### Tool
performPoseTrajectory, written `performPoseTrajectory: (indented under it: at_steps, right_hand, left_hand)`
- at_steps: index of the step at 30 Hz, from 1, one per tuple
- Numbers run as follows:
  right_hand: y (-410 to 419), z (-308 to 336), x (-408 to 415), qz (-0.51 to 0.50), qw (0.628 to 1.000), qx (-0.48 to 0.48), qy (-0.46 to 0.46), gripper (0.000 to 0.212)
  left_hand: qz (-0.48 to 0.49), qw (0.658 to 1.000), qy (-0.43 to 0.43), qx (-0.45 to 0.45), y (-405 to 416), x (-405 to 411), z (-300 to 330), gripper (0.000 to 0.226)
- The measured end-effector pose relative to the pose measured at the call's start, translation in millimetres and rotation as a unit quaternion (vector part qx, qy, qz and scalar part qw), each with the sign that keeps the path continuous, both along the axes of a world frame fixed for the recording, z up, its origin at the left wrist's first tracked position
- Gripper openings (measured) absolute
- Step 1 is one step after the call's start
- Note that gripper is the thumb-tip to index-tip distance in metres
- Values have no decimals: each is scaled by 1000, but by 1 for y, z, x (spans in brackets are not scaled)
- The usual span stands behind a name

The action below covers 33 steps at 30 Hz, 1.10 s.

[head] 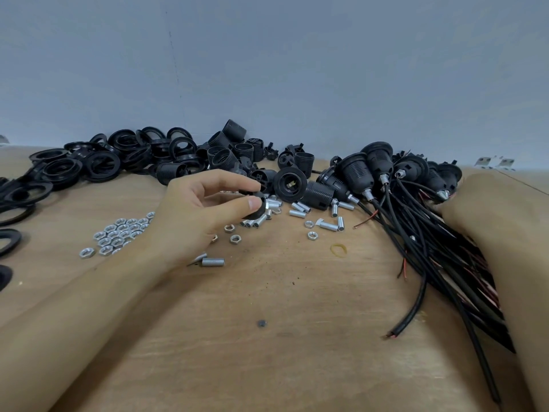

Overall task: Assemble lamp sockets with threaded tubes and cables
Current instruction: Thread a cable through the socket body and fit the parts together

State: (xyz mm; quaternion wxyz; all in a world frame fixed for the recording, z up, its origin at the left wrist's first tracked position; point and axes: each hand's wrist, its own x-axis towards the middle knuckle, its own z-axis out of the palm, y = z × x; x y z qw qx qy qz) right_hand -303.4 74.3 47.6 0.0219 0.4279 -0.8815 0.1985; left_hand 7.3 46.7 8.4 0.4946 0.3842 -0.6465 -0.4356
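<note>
My left hand [202,209] hovers over the middle of the wooden table [267,352] and pinches a small black socket cap [257,208] between thumb and fingers. Short silver threaded tubes [300,208] lie scattered just right of it. My right hand [463,215] lies on a bundle of black cables [439,263] at the right; its fingers are hidden among the wired sockets [377,168]. Loose black socket bodies [289,181] sit behind the tubes.
A heap of black threaded rings [98,162] fills the back left. Silver hex nuts [118,233] cluster left of my left wrist. One threaded tube [212,261] and a yellow rubber band [338,249] lie nearer me. A grey wall rises behind.
</note>
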Motion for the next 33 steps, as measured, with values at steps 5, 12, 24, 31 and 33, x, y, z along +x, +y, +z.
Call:
performPoseTrajectory:
  at_steps: [5, 12, 24, 31, 33]
  right_hand:
    - [-8, -1, -17, 10, 994, -109, -16, 27]
    - [-9, 4, -16, 41, 956, -290, -28, 23]
    - [2, 20, 8, 200, 865, -436, -148, 21]
    - [-11, 3, 20, 228, 912, -338, -43, 28]
    - [-12, -3, 23, 218, 930, -292, -55, 25]
  left_hand:
    - [-2, 1000, 7, -1, 0, 0, 0, 26]
    - [-9, 1000, 10, 3, 0, 0, 0, 25]
    - [-5, 1000, 5, 2, -1, 0, -1, 26]
    - [1, 1000, 1, 5, -1, -1, 0, 26]
    - [3, 1000, -2, 4, -1, -1, 0, 26]
